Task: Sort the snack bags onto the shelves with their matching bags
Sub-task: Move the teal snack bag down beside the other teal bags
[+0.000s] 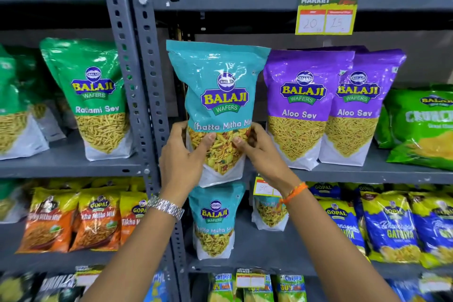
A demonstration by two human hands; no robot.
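A teal Khatta Mitha Mix bag [218, 86] stands upright in front of the middle shelf, just left of two purple Aloo Sev bags [301, 105]. My left hand [181, 159] grips its lower left side and my right hand [259, 152] grips its lower right side, thumbs on the clear window. On the shelf below stands a matching teal Khatta Mitha Mix bag [214, 220], and another teal bag [269, 213] is partly hidden behind my right wrist.
A grey perforated upright post [144, 95] divides the shelving. Green Ratlami Sev bags [95, 98] stand at the left, a green Crunchex bag [421, 127] at the right. Orange Gopal bags [73, 223] and blue Gopal bags [389, 223] fill the lower shelf. A price tag [326, 13] hangs above.
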